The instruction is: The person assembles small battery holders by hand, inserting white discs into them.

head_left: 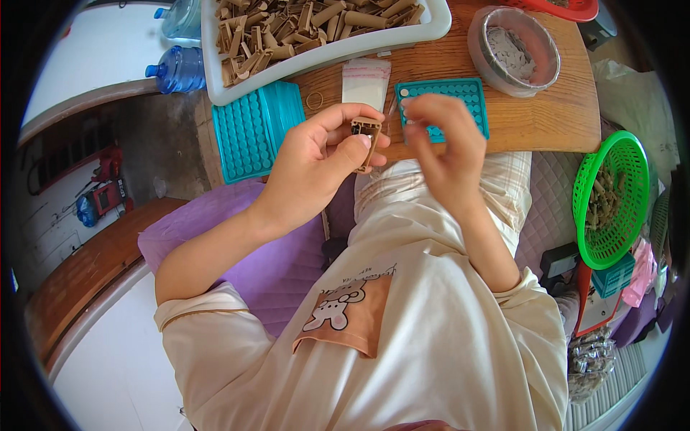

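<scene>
My left hand [323, 161] is closed around a small brown plastic casing [366, 127], a hollow half-shell held up above my lap at the table's near edge. The thumb presses into its inside, where a small dark part and a pale bit show. Just to the right, my right hand [453, 136] is raised in front of a small teal tray [471, 92]. Its fingers are smeared by motion, so whether they pinch something does not show. That tray has rows of round pockets, and a white round piece [404, 93] lies in one corner.
A white tub [323, 55] heaped with brown casings [287, 29] stands at the back left. Teal pocketed trays [248, 133] sit below it. Clear plastic bags [365, 82] and a lined bowl of grey pieces [514, 54] lie on the wooden table [553, 118]. A green basket [618, 215] stands right.
</scene>
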`<action>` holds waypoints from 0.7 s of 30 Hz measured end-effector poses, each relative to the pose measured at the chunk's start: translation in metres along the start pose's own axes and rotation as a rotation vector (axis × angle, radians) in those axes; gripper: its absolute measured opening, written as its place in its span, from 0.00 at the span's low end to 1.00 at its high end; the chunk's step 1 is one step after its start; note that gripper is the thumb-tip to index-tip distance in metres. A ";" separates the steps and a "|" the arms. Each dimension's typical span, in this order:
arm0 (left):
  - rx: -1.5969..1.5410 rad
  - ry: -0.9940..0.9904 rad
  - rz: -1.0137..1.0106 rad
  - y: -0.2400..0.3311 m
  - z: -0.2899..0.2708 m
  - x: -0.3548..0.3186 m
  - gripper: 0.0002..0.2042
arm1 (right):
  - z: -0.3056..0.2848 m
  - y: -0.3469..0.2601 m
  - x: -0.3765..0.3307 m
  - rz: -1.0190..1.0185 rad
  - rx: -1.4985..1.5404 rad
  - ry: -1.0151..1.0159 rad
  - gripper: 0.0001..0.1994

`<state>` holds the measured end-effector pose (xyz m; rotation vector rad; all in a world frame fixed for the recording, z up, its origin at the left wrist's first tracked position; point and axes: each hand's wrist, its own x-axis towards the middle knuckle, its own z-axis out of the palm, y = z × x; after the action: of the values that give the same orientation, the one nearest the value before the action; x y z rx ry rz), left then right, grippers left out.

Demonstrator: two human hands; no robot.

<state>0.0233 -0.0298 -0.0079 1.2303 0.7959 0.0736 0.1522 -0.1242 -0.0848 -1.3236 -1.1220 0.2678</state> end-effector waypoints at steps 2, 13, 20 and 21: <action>0.046 -0.005 0.003 -0.002 -0.002 -0.001 0.13 | -0.011 0.011 0.001 0.351 -0.165 -0.060 0.10; 0.024 -0.042 -0.070 -0.004 0.004 -0.003 0.13 | -0.021 0.058 -0.040 0.211 -0.677 -0.295 0.08; 0.022 -0.059 -0.082 -0.007 0.004 -0.003 0.13 | -0.018 0.055 -0.039 0.182 -0.633 -0.290 0.06; 0.028 -0.061 -0.082 -0.007 0.004 -0.004 0.13 | -0.018 0.055 -0.040 0.182 -0.633 -0.290 0.06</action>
<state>0.0206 -0.0374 -0.0117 1.2193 0.7959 -0.0420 0.1694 -0.1477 -0.1491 -2.0008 -1.3954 0.2522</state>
